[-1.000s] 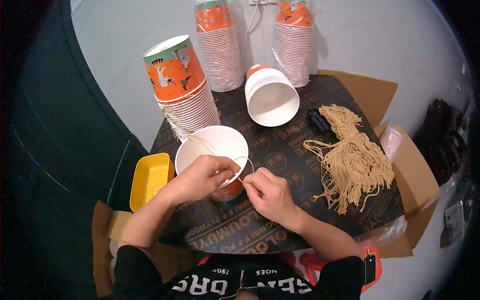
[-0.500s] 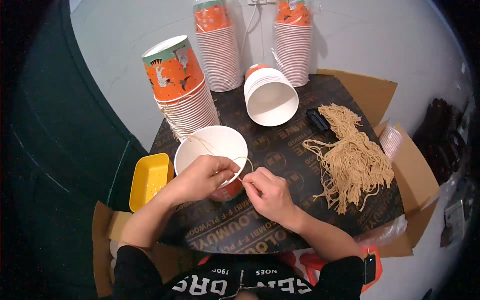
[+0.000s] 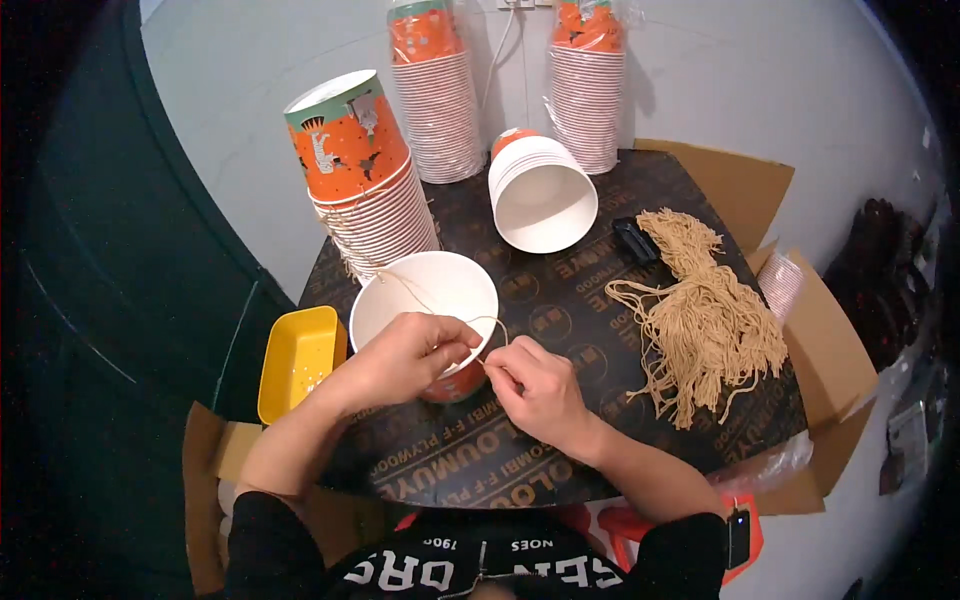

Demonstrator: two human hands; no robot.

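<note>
An orange paper bucket with a white inside [image 3: 380, 312] stands on the dark table, its mouth up and leaning toward me. A thin tan string [image 3: 408, 287] runs from the far rim across the inside, and a loop of it arcs over the near right rim. My left hand [image 3: 420, 348] reaches over the near rim, its fingers pinched on the string. Just right of the bucket, my right hand [image 3: 540, 388] is closed with thumb and forefinger pinching the string close by. The fingertips are a short gap apart.
Behind the bucket rises a tall stack of upturned paper buckets [image 3: 375, 220]. More nested buckets [image 3: 545, 200] lie on their side. Two wrapped stacks [image 3: 437, 110] stand by the wall. A bundle of tan strings [image 3: 710, 320] lies right, beside a black object [image 3: 636, 240]. A yellow tray [image 3: 290, 365] sits left.
The bucket has shifted very slightly to the right. Both hands keep their pinch at nearly the same spot.
</note>
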